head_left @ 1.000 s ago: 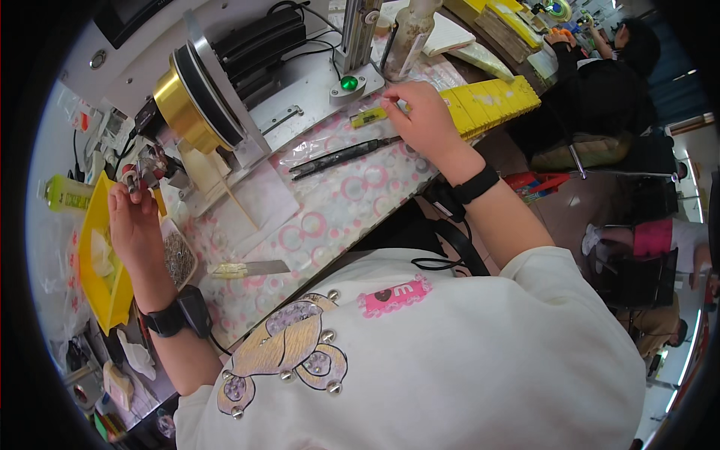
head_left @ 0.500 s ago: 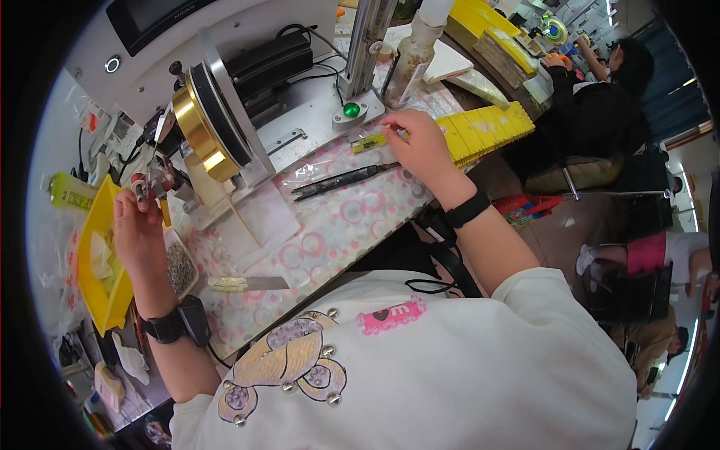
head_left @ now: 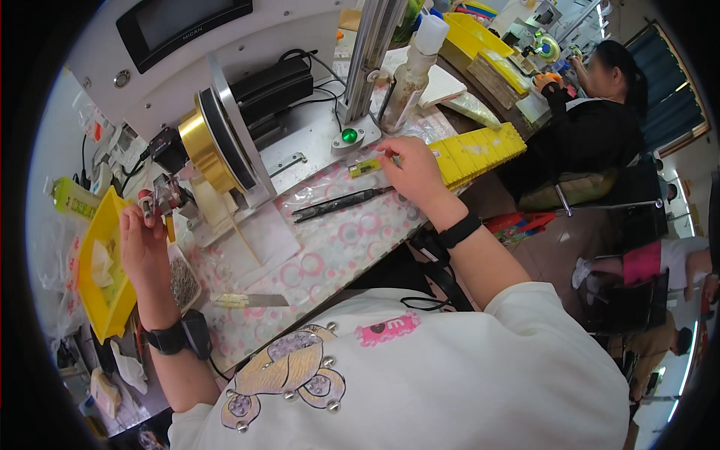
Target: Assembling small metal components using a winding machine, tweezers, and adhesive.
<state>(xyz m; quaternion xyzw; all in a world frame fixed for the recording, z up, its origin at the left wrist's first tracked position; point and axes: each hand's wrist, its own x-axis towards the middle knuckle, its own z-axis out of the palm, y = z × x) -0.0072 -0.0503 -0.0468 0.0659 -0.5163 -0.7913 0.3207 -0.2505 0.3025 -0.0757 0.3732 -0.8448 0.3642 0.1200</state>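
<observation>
At the left of the machine, my left hand (head_left: 141,251) is raised with its fingers closed at the end of a small metal fixture (head_left: 161,199) with red parts. A gold-rimmed wheel (head_left: 204,146) stands just right of that fixture. My right hand (head_left: 414,171) is over the right part of the table, thumb and fingertips pinched together; what they hold, if anything, is too small to make out. Beside its fingertips lies a small yellow-green piece (head_left: 364,167). A long row of yellow blocks (head_left: 480,156) extends behind it. Below the hand rests a pair of black tweezers (head_left: 337,204).
A yellow tray (head_left: 112,300) and a white dish of small metal pieces (head_left: 182,277) flank my left forearm. A blade with a wrapped handle (head_left: 251,300) and a thin wooden stick (head_left: 246,244) lie on the patterned cover. A cloudy bottle (head_left: 409,79) stands behind; another person (head_left: 600,127) sits at far right.
The view has shifted a little. My left hand stays at the fixture, and my right hand remains pinched near the yellow blocks. The machine's round button was brightly ringed and now looks dim.
</observation>
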